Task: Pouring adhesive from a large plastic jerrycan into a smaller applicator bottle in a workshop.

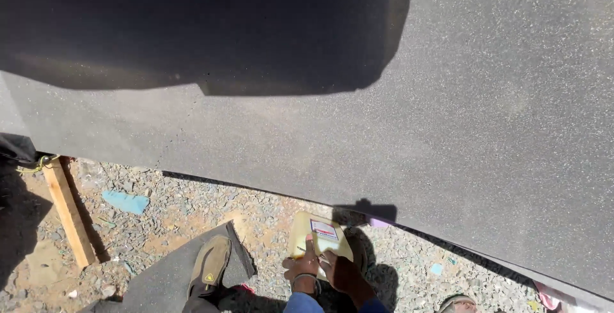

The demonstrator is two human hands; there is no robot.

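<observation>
Bottom centre of frame: left hand (302, 267) grips pale yellow rectangular board (320, 236) at lower edge; right hand (339, 273) fingers closed on thin marker, tip touching board; board's long axis runs up-frame.

A big dark grey speckled slab (396, 140) fills most of the view, sunlit, with a broad shadow (192, 25) across its upper left part. Below it lies gravel ground (173, 210) with a wooden plank (69, 212) at left, a flat light-blue scrap (125, 201) near it, and a smaller dark grey offcut (166, 278). A worn olive shoe (209, 267) rests on that offcut, and another shoe toe (455, 303) shows at the bottom edge.
</observation>
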